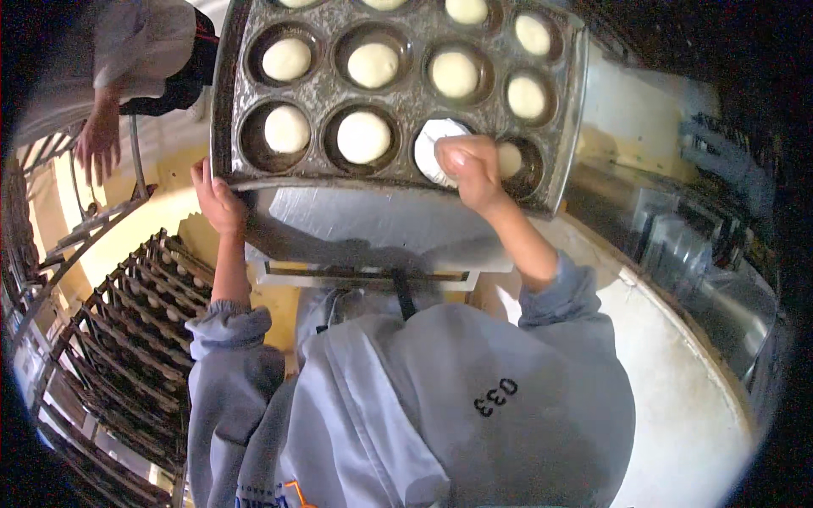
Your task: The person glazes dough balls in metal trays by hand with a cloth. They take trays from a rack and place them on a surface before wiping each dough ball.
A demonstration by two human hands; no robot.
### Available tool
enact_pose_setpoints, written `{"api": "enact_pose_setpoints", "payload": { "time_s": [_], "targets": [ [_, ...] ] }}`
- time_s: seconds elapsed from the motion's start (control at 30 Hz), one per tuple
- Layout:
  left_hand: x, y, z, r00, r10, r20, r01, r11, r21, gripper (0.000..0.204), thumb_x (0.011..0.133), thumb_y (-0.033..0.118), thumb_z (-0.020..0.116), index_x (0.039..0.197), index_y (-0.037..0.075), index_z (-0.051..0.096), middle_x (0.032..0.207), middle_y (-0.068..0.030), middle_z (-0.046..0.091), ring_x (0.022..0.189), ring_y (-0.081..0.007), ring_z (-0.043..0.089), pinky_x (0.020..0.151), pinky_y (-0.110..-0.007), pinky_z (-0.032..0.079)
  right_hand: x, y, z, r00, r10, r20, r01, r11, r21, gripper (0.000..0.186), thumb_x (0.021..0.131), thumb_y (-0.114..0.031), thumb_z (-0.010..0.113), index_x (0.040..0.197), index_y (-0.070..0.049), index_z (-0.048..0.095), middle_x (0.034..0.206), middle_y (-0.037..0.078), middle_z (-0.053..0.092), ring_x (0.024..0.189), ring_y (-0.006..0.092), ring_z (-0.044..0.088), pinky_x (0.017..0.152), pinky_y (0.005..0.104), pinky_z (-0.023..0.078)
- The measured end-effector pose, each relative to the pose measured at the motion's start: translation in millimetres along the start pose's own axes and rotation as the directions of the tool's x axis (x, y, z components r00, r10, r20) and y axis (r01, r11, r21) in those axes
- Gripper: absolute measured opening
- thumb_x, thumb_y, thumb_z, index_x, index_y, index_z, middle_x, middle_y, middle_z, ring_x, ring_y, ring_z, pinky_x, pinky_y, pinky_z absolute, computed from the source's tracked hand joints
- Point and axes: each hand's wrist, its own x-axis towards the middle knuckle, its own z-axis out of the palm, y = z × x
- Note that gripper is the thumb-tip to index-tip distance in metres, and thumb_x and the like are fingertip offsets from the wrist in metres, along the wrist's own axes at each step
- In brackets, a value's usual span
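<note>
A dark, worn baking tray (318, 179) with round cups stands before me, tilted slightly. Pale dough balls (364, 138) sit singly in its cups. My left hand (220, 201) is closed on the tray's near left corner. My right hand (471, 172) is closed over a white, round, flat-faced piece (437, 146) in a cup of the nearest row. Its fingers hide part of that piece, and I cannot tell whether dough lies under it. Just right of the hand, another dough ball (510, 159) is partly covered by my hand.
Beneath the tray is a shiny metal surface (356, 222). A rack of stacked dark trays (140, 313) stands at lower left. Another person's hand (100, 140) hangs at upper left beside a metal frame (140, 161). On the right runs a pale curved counter edge (652, 296).
</note>
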Motion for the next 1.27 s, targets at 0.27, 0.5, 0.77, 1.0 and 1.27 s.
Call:
{"api": "enact_pose_setpoints", "payload": {
  "time_s": [0.27, 0.5, 0.77, 1.0, 1.27],
  "targets": [
    [1, -1, 3, 1.000, 0.016, -0.019, -0.015, 0.999, 0.042, 0.065, 0.090, 0.049, 0.021, 0.113, -0.004, 0.053, 0.108, -0.0242, 0.048, 0.098, -0.0421, 0.049, 0.087, -0.043, 0.039, -14, -35, -34, 0.937, 0.058, -0.345, -0.002, 0.987, 0.162, 0.037, 0.085, -0.024, 0.042, 0.054, -0.005, 0.035, 0.052, 0.003, 0.034, 0.049, 0.0148, 0.031, 0.050, 0.0317, 0.028],
    [8, 10, -1, 0.999, 0.019, 0.037, -0.018, 0.999, -0.035, 0.073, 0.090, 0.058, 0.021, 0.113, -0.003, 0.053, 0.106, -0.0226, 0.048, 0.097, -0.0404, 0.050, 0.085, -0.043, 0.039, -66, -5, -83, 0.954, 0.087, -0.287, -0.082, 0.996, 0.029, 0.030, 0.079, -0.019, 0.040, 0.054, -0.005, 0.028, 0.053, 0.003, 0.029, 0.050, 0.0138, 0.027, 0.050, 0.0301, 0.022],
    [11, 12, -1, 0.998, 0.036, 0.053, -0.033, 0.998, -0.058, 0.068, 0.092, 0.052, 0.024, 0.112, -0.005, 0.053, 0.110, -0.0229, 0.048, 0.102, -0.0398, 0.049, 0.089, -0.042, 0.039, -56, -11, -79, 0.937, 0.083, -0.340, -0.080, 0.997, 0.023, 0.033, 0.080, -0.021, 0.039, 0.055, -0.006, 0.026, 0.053, 0.002, 0.028, 0.049, 0.0135, 0.027, 0.049, 0.0305, 0.021],
    [-1, -6, 1, 0.999, 0.054, -0.003, -0.054, 0.998, 0.012, 0.062, 0.093, 0.047, 0.026, 0.118, -0.004, 0.051, 0.114, -0.0243, 0.048, 0.104, -0.0416, 0.049, 0.092, -0.043, 0.037, -59, -24, -80, 0.893, 0.001, -0.450, 0.115, 0.966, 0.230, 0.031, 0.079, -0.017, 0.038, 0.055, -0.005, 0.025, 0.053, 0.002, 0.026, 0.049, 0.0128, 0.025, 0.049, 0.0290, 0.021],
    [-6, -31, 5, 0.989, -0.081, 0.123, 0.107, 0.969, -0.222, 0.050, 0.093, 0.035, 0.035, 0.123, -0.002, 0.049, 0.120, -0.0209, 0.045, 0.111, -0.0368, 0.045, 0.096, -0.039, 0.034, -58, -69, -93, 0.673, 0.169, -0.720, 0.120, 0.936, 0.331, 0.033, 0.084, -0.019, 0.039, 0.052, -0.013, 0.033, 0.050, 0.001, 0.036, 0.048, 0.0141, 0.035, 0.053, 0.0278, 0.036]
  ]
}}
